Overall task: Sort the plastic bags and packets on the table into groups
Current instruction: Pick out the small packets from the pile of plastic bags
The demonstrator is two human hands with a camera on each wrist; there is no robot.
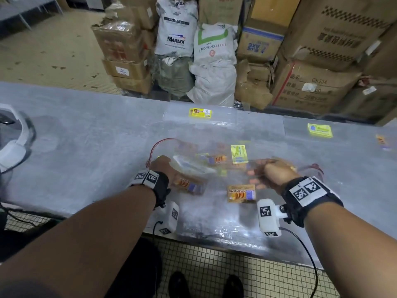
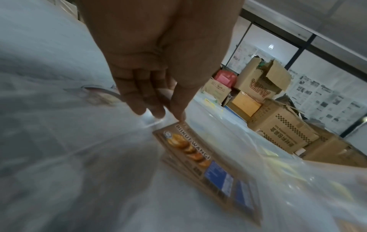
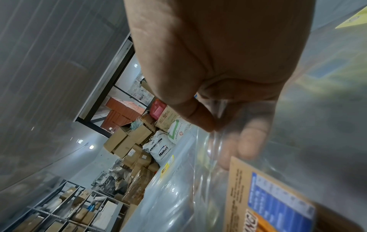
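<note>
Clear bag (image 1: 217,168) between both hands

The left half of the counter (image 1: 86,130) offers open surface for hands to pass. A white device (image 1: 15,143) occupies its far left edge. The centre is covered by loose clear bags (image 1: 193,166) with orange and yellow labels. Stacked cartons (image 1: 318,61) and sacks (image 1: 214,61) stand just behind the counter's far edge.
</note>
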